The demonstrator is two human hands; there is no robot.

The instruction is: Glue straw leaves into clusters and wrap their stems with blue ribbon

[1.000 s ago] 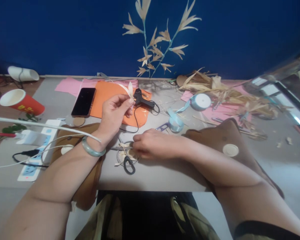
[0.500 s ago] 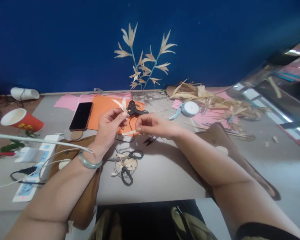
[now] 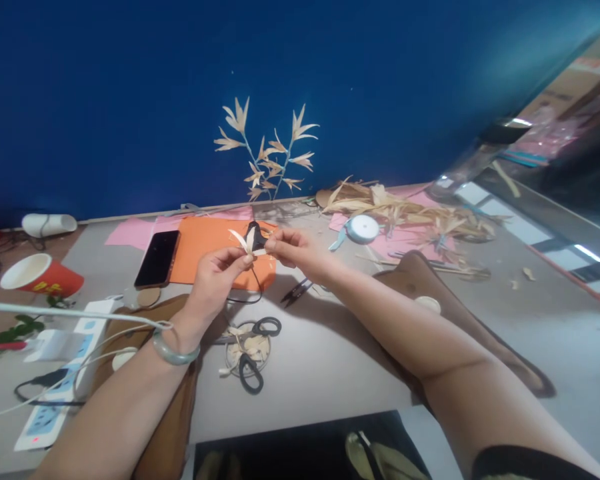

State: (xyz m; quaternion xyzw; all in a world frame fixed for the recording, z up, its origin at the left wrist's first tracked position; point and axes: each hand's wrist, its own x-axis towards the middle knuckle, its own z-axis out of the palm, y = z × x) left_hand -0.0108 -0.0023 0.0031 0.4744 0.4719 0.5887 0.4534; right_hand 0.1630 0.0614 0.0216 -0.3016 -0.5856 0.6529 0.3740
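Between the thumb and fingers of my left hand [image 3: 219,275] is pinched the base of a small pale husk flower [image 3: 250,241], its petals pointing up. My right hand [image 3: 297,252] pinches a narrow pale husk strip [image 3: 261,253], its free end right beside the flower. Whether strip and flower touch I cannot tell. Just behind my hands lies a black glue gun [image 3: 255,233], partly hidden, on an orange sheet [image 3: 200,250]. Nearer me, black-handled scissors [image 3: 253,363] rest across a round dish [image 3: 250,347] of husk scraps.
A branch of husk flowers [image 3: 273,157] stands at the back. To the left are a phone [image 3: 157,259], a paper cup [image 3: 43,275] and a power strip [image 3: 67,373] with cables. A ribbon roll [image 3: 363,229], dried husks [image 3: 405,210] and small snips [image 3: 297,291] lie rightward.
My right hand has come up and left, bringing the husk strip from below over to the flower in my left hand. The camera view has shifted, so the table sits lower.
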